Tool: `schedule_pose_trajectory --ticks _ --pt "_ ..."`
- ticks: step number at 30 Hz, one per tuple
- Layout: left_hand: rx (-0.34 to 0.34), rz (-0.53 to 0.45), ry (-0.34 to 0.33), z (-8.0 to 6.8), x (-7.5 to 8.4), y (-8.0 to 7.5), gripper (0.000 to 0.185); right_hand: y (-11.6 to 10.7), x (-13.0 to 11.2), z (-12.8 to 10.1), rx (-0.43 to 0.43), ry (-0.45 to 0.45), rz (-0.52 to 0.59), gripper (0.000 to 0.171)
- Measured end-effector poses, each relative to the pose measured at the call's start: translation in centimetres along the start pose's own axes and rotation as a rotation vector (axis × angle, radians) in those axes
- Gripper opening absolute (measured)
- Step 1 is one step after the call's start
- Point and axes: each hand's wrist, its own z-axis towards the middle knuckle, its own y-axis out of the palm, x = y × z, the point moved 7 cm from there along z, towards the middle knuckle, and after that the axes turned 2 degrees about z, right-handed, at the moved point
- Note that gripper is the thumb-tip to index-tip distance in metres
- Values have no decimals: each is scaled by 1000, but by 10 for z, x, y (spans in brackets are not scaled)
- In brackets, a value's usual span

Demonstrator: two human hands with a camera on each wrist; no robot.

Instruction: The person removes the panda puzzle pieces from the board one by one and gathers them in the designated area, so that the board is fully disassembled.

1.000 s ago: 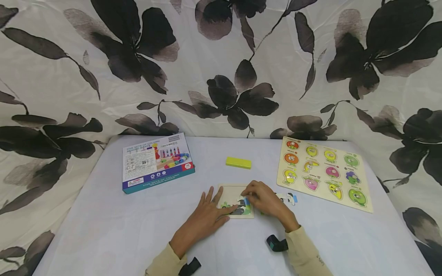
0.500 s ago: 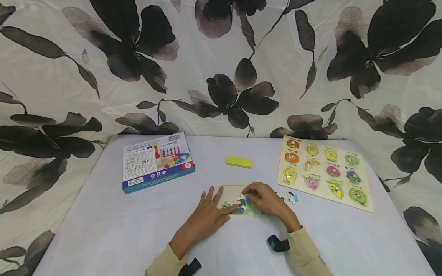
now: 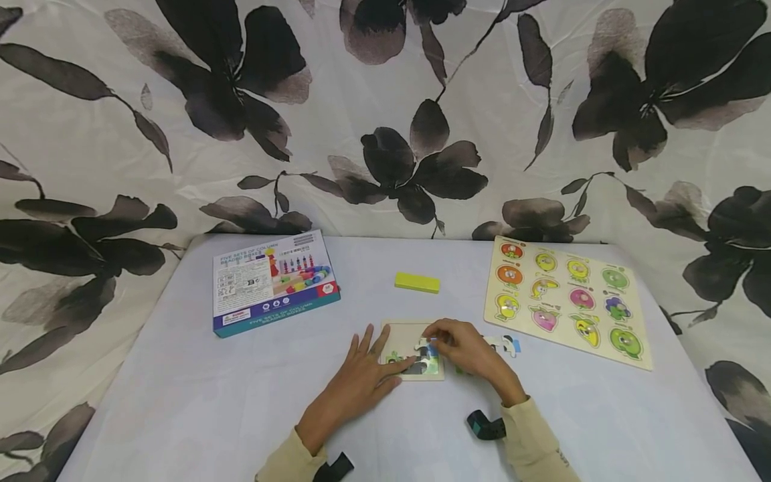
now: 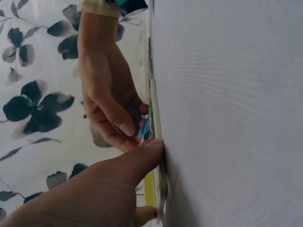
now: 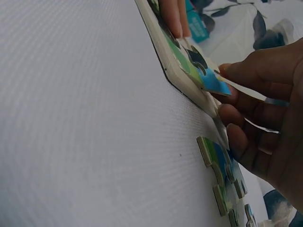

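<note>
A small wooden jigsaw tray (image 3: 394, 333) lies at the table's centre, its lower part filled with green, black and white pieces. My left hand (image 3: 355, 388) rests on its left side with fingers spread, one fingertip on the fitted pieces. In the left wrist view the thumb (image 4: 149, 149) presses the tray's edge. Over the tray's right side my right hand (image 3: 464, 349) pinches a puzzle piece (image 5: 215, 82) with blue on it, between thumb and fingers. That piece overlaps the tray's edge and sits tilted against the fitted ones. Loose puzzle pieces (image 5: 220, 163) lie beside the tray, partly under the right hand.
A bead-set box (image 3: 274, 284) stands at the back left, and a yellow block (image 3: 417, 282) lies behind the tray. At the right is a fruit puzzle board (image 3: 563, 335). A black wrist camera (image 3: 484, 425) juts from the right sleeve.
Both hands stay almost in place. The right fingers have shifted very slightly at the piece on the tray's right side; the whole view drifts a little.
</note>
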Motion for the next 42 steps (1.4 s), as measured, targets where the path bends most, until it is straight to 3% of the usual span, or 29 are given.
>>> schedule_pose_trajectory --ticks 15,23,32,37,42 --pt "-11 -10 -12 0 -1 2 39 -2 2 -3 -32 -7 22 21" --pt "-13 -10 -14 0 0 2 39 -4 5 -3 3 -8 42 21" --pt "9 -38 28 0 5 1 41 -1 9 -1 1 8 28 17" --pt "-1 -33 67 3 10 4 43 -1 7 -1 4 15 6 17" --pt "-27 -16 66 5 12 6 41 -1 6 -1 -2 11 8 16"
